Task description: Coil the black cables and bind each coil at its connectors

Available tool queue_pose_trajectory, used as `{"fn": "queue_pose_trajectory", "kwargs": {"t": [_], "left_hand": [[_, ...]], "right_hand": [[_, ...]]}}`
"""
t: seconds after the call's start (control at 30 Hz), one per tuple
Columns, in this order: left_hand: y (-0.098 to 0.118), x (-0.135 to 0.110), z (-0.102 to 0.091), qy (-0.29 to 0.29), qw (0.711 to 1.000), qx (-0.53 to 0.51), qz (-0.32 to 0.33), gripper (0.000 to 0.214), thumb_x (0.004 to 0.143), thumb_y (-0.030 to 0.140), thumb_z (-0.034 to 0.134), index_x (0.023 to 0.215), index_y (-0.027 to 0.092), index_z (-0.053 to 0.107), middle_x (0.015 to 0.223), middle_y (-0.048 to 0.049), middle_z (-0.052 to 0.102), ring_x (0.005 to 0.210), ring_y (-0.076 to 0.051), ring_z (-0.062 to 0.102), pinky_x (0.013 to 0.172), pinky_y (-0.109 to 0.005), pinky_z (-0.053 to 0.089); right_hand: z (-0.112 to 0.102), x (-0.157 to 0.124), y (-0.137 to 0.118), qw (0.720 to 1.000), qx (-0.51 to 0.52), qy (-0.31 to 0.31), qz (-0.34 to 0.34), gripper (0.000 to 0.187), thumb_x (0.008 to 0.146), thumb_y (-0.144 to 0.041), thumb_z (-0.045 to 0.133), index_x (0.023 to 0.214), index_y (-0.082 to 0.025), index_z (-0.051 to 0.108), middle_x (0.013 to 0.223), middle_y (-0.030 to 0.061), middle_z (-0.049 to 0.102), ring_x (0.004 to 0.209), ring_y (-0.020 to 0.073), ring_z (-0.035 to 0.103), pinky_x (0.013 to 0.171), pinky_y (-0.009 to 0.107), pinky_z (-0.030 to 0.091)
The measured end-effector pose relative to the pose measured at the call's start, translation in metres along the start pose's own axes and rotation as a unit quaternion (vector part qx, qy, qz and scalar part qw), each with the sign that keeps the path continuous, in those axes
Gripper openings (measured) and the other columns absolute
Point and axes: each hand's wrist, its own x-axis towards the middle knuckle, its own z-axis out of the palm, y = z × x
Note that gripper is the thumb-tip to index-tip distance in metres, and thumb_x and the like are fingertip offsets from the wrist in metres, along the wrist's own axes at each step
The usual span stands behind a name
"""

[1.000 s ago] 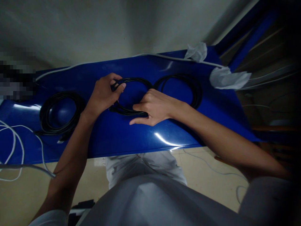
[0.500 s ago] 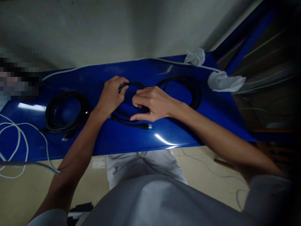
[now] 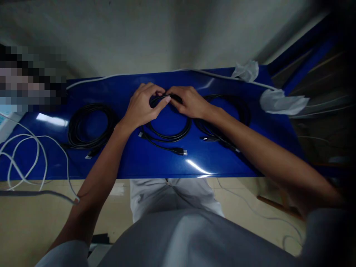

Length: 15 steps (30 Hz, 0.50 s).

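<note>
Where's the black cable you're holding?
In the head view, the middle cable coil lies on the blue table, its far side pinched between left hand and right hand.

Wearer seen from above. Bare left hand point(image 3: 141, 107) and right hand point(image 3: 191, 102), on bare forearms. Short pale grey sleeves end above the elbows: left sleeve point(image 3: 62, 256), right sleeve point(image 3: 325, 233). The shirt point(image 3: 178, 237) is the same pale grey, plain and softly creased. The trousers point(image 3: 172, 196) are light grey with a centre seam.
</note>
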Motion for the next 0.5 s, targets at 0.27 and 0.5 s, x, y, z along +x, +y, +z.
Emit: {"fn": "queue_pose_trajectory", "kwargs": {"t": [0.27,0.5], "left_hand": [[-0.044,0.006,-0.011,0.089,0.99,0.096,-0.051,0.06,0.104,0.068,0.05,0.154,0.035,0.058,0.171,-0.0079,0.046,0.169,-0.041,0.018,0.135,-0.071,0.016],[-0.058,-0.002,-0.001,0.09,0.993,0.064,-0.046,0.062,0.105,0.068,0.048,0.159,0.037,0.054,0.17,-0.007,0.05,0.173,-0.039,0.005,0.133,-0.078,0.016]], "right_hand": [[0.0,-0.002,0.0,1.0,0.026,0.002,0.006,0.05,0.115,-0.053,0.038,0.129,-0.016,0.069,0.125,0.017,0.075,0.113,0.0314,0.068,0.098,0.044,0.048],[0.001,-0.004,0.0,1.0,0.027,0.007,0.008,0.047,0.115,-0.048,0.037,0.13,-0.015,0.067,0.127,0.0167,0.074,0.115,0.0309,0.066,0.099,0.043,0.045]]}}
